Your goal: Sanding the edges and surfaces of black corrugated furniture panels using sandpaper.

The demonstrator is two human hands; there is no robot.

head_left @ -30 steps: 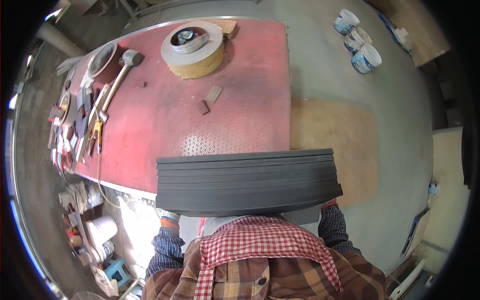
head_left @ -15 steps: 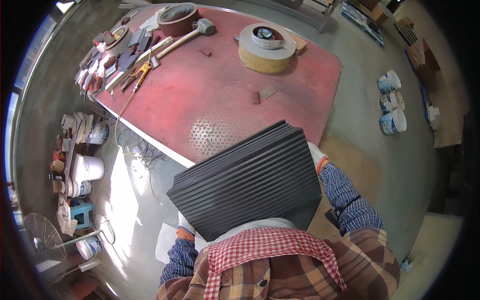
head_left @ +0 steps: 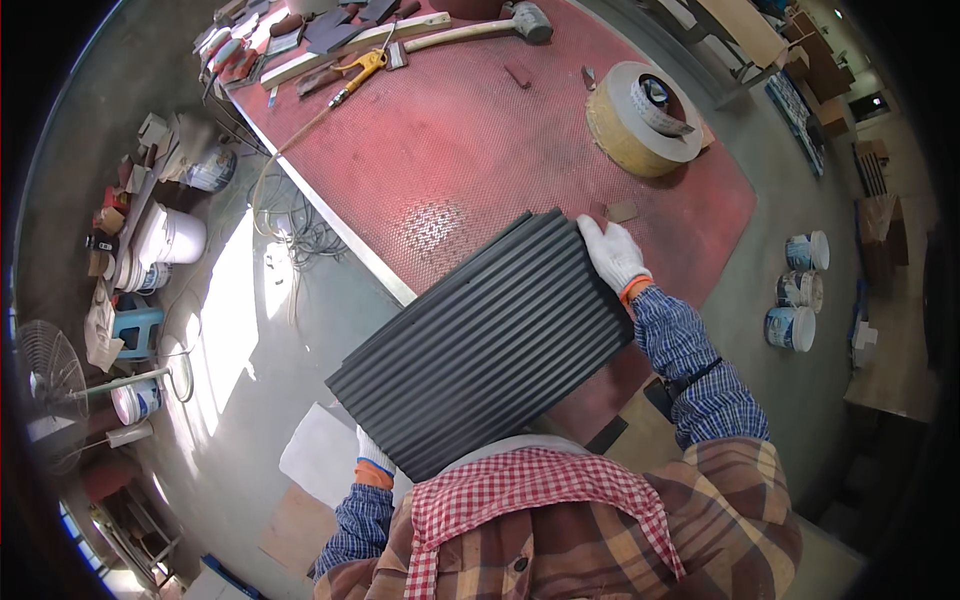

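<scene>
A small stack of dark grey ribbed panels lies slanted in front of my body, its far edge over the near part of the red table. My right hand, in a white glove with an orange cuff, grips the stack at its far right corner, thumb on the upper face. At the lower left edge, my left hand, gloved likewise, holds the stack from beside and below; its fingers are mostly hidden under the panels. The ribs run lengthwise, from lower left to upper right.
On the table are a large tape roll, a mallet, a yellow air blow gun and small scraps. Buckets stand on the floor at right. A fan, a blue stool and a coiled hose are at left.
My right hand has moved from the stack's right side onto its far corner. The stack looks thinner and its upper face shows more fully. The view has turned, shifting the table's things rightward.
</scene>
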